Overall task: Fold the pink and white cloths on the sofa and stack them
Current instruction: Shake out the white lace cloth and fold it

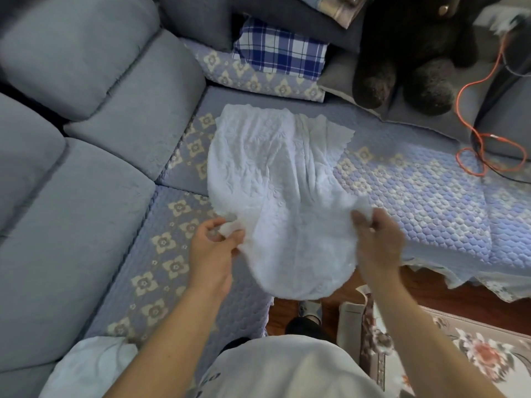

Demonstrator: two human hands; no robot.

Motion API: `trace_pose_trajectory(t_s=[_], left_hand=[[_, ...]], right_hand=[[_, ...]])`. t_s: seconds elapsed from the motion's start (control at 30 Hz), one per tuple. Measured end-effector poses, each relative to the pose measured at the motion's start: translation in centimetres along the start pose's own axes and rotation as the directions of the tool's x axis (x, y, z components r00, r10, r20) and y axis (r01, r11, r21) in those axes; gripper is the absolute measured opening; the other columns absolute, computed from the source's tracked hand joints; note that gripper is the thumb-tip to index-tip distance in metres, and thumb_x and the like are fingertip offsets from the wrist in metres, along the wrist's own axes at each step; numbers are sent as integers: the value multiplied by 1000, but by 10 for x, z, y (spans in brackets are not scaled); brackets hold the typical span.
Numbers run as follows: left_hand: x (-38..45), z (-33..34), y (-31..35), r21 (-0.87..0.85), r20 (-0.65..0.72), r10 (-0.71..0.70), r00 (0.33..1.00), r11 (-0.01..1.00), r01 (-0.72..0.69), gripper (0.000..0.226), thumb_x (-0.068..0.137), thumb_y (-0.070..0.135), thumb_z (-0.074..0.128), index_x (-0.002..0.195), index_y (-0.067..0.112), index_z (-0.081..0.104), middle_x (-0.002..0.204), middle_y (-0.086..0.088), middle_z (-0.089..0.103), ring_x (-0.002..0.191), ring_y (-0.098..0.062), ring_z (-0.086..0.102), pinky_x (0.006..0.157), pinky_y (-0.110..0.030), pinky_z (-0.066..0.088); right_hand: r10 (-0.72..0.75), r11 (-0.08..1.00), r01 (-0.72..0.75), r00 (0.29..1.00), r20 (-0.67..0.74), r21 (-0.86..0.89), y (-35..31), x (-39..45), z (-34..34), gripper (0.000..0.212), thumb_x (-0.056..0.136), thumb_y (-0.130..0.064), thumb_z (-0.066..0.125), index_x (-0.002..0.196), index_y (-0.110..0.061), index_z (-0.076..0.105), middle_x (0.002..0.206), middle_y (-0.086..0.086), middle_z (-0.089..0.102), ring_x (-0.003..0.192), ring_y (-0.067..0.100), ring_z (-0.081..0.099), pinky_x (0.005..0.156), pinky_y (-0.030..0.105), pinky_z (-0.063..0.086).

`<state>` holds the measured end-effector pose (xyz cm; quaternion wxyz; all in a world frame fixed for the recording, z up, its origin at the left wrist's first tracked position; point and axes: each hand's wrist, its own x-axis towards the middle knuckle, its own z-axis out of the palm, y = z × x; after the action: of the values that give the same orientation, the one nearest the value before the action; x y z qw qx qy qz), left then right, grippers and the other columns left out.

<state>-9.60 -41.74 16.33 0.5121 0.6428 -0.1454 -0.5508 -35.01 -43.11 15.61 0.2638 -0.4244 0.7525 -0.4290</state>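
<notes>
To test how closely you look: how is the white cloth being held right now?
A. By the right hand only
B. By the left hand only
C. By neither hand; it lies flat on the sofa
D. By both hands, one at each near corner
D: the left hand and the right hand each pinch a near corner of the white cloth.

My grey sofa (pixel 86 67), quilted cover (pixel 416 196); on it: white cloth (pixel 273 168), checked pillow (pixel 280 50), orange cable (pixel 474 156).
</notes>
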Motion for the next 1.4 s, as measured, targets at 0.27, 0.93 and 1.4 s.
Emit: trace_pose_trajectory(t_s=[0.27,0.93,1.4], left_hand=[[-24,39,-27,68,53,-119,991,991,116,11,89,11,74,84,8,64,89,-17,73,83,-28,70,79,-39,60],[-8,73,42,159,133,-108,985,984,86,13,103,8,52,97,0,61,95,-15,69,83,-21,70,70,-31,61],[-35,161,115,203,354,26,935,974,-104,33,107,16,43,138,2,41,126,-22,58,99,-32,72,80,-42,63]], right_hand=[[-418,908,413,894,162,69,-5,-76,76,15,85,-8,61,94,-11,72,89,-3,64,80,12,60,68,23,46],[-72,867,-215,838,540,449,-38,-31,42,43,91,8,56,120,-22,68,109,2,73,110,14,66,98,27,51],[404,913,-370,753,520,-173,97,-60,73,77,72,-36,72,144,-28,44,145,1,50,133,27,49,106,48,48]])
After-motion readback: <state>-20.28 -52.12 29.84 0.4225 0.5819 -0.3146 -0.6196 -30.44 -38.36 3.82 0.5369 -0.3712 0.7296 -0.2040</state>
